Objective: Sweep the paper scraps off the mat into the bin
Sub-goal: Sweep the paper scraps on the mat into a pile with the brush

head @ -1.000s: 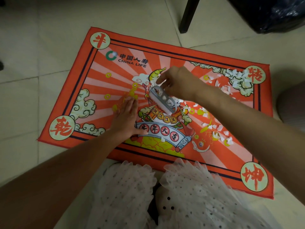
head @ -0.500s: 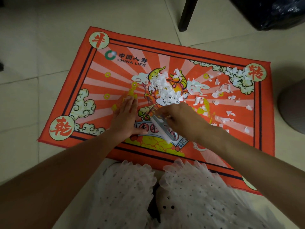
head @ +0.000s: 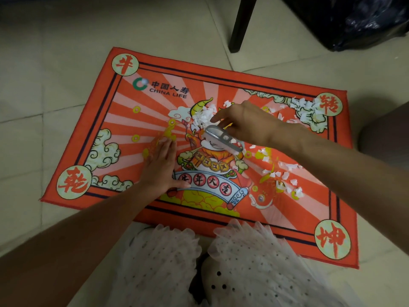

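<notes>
A red mat (head: pixel 141 120) with cartoon pictures lies flat on the pale tiled floor (head: pixel 44 63). The left hand (head: pixel 159 167) lies flat on the mat, a bit toward 9 o'clock from the mat's middle, with its fingers straight and close together and its thumb sticking out toward 3 o'clock. It holds nothing. The right hand (head: pixel 245 125) is near the middle of the mat, and its fingers are curled round a small grey brush (head: pixel 221 138). The brush is tilted, with one end toward 10 o'clock and the other toward 4 o'clock. A heap of white paper scraps (head: pixel 202 117) sits right beside the brush at its 11 o'clock end, touching it or nearly so. More scraps lie at the mat's corner toward 2 o'clock, and more are spread out toward 4 o'clock, under the right arm. At 1 o'clock, off the mat, stands a dark chair leg (head: pixel 242 23). Farther toward 2 o'clock, at the edge of the view, is a black bag (head: pixel 354 21), maybe the bin, well apart from the scraps. At 6 o'clock a white frilly dress (head: pixel 254 262) with dots covers the person's knees and lies over the near edge of the mat.
</notes>
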